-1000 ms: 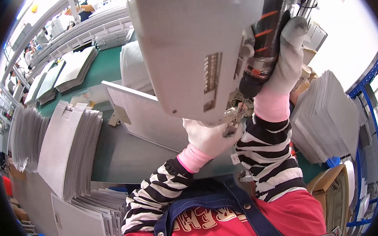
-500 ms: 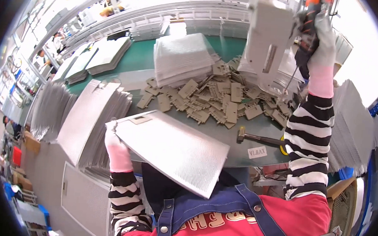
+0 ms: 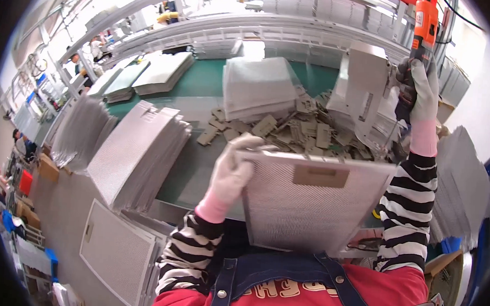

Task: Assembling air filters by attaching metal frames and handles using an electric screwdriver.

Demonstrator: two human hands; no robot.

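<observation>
My left hand (image 3: 233, 166), in a white glove with a pink cuff, is closed on the top left corner of a metal mesh filter panel (image 3: 303, 212). The panel is tilted up in front of my chest, with a beige plastic piece (image 3: 320, 176) set in its upper edge. My right hand (image 3: 424, 88), also gloved, is raised at the right and wrapped round an orange and black electric screwdriver (image 3: 425, 24). Its lower end points down beside a tall white box-like fixture (image 3: 364, 87). Beyond the panel lies a heap of beige plastic pieces (image 3: 291, 130), partly hidden by it.
Stacked mesh panels (image 3: 138, 152) lean at the left table edge, and more panels (image 3: 118, 252) stand below. A wrapped stack (image 3: 260, 89) sits at the table's back. Grey sheets (image 3: 459, 183) stand at the right. Flat stacks (image 3: 163, 72) lie at the far left.
My left hand has moved right and the panel has swung upright, its beige-piece edge now on top. My right hand and the screwdriver stay raised at the right. The hammer is now hidden behind the panel.
</observation>
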